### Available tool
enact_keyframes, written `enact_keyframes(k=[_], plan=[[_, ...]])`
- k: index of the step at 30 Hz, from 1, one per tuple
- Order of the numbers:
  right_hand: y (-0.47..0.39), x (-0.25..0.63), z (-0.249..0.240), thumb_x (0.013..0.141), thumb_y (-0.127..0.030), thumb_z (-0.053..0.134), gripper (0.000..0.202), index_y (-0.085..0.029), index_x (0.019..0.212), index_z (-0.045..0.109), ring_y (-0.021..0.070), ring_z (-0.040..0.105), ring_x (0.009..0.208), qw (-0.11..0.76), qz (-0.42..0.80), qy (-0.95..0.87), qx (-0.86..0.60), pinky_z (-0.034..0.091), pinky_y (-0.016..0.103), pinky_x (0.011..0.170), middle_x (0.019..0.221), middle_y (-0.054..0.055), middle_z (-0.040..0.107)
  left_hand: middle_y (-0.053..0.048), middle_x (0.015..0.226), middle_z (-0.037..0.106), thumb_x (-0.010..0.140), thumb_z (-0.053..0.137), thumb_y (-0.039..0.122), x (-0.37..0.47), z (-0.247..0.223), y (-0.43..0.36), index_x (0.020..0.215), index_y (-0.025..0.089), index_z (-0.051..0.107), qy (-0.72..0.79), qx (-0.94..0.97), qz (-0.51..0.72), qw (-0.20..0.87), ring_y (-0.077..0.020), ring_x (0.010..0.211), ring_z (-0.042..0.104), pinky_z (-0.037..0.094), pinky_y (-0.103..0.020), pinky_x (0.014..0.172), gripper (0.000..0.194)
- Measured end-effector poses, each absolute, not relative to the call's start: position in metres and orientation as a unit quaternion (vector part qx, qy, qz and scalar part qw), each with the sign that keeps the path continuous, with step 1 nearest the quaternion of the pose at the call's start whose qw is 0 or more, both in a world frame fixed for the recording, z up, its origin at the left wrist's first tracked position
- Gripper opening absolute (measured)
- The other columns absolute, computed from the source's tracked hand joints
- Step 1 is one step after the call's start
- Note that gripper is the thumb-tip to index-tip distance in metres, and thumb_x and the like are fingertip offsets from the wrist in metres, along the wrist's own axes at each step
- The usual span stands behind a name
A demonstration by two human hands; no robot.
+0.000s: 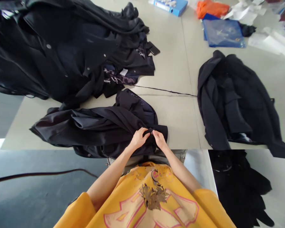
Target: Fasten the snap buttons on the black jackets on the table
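A dark jacket (102, 123) lies lengthwise along the table's front edge, part of it hanging over. My left hand (139, 138) pinches the cloth near the jacket's right end, fingers closed. Just beside it, my right hand (159, 138) grips the same piece of fabric between thumb and fingers. A small round button or snap seems to show between the two hands, too small to be sure. Beyond the hands, the jacket's dark lining is turned up.
A big pile of dark jackets (61, 47) covers the table's left side. Another dark jacket (237, 101) lies at the right. Blue plastic packets (224, 33), an orange bag (211, 9) and a blue box (172, 7) are at the back. Black cloth (239, 186) hangs or lies below the table.
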State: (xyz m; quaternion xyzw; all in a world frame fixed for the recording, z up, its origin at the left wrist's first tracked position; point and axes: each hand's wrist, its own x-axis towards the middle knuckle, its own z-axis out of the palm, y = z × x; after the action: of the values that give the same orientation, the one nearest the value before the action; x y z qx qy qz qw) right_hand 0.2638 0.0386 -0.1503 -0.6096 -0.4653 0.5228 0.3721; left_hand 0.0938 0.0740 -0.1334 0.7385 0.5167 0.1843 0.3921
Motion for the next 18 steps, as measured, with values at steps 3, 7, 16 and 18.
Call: enact_keyframes(k=[3,7,16,18], plan=[[0.037,0.264,-0.153,0.095,-0.063,0.039,0.056,-0.016,0.084,0.068,0.0230,0.062,0.087,0.376,0.520,-0.461,-0.613,0.048,0.031,0.081,0.089,0.008,0.071,-0.005,0.108,0.070,0.094,0.055,0.030,0.094,-0.139,0.076,0.106,0.020,0.064,0.526,0.730,0.177,0.398,-0.0231,0.101,0.066,0.050,-0.037,0.095,0.017],[0.036,0.262,-0.150,0.095,-0.061,0.042,0.052,-0.016,0.083,0.066,0.0208,0.059,0.081,0.381,0.515,-0.463,-0.613,0.046,0.029,0.075,0.083,0.005,0.068,-0.005,0.107,0.071,0.095,0.055,0.031,0.093,-0.142,0.080,0.104,0.021,0.065,0.526,0.722,0.186,0.410,-0.0221,0.100,0.067,0.051,-0.034,0.094,0.018],[0.036,0.259,-0.140,0.088,-0.051,0.055,0.034,-0.020,0.074,0.058,0.0173,0.053,0.071,0.404,0.493,-0.447,-0.628,0.045,0.027,0.069,0.074,0.001,0.061,-0.006,0.107,0.071,0.094,0.055,0.033,0.092,-0.138,0.080,0.105,0.020,0.066,0.525,0.718,0.193,0.413,-0.0226,0.099,0.067,0.053,-0.035,0.093,0.020],[0.036,0.266,-0.139,0.086,-0.049,0.056,0.031,-0.019,0.087,0.062,0.0197,0.059,0.081,0.414,0.495,-0.434,-0.629,0.048,0.029,0.076,0.087,0.004,0.066,-0.005,0.107,0.072,0.094,0.055,0.033,0.092,-0.137,0.080,0.105,0.020,0.066,0.525,0.718,0.195,0.413,-0.0225,0.100,0.068,0.053,-0.034,0.093,0.021]])
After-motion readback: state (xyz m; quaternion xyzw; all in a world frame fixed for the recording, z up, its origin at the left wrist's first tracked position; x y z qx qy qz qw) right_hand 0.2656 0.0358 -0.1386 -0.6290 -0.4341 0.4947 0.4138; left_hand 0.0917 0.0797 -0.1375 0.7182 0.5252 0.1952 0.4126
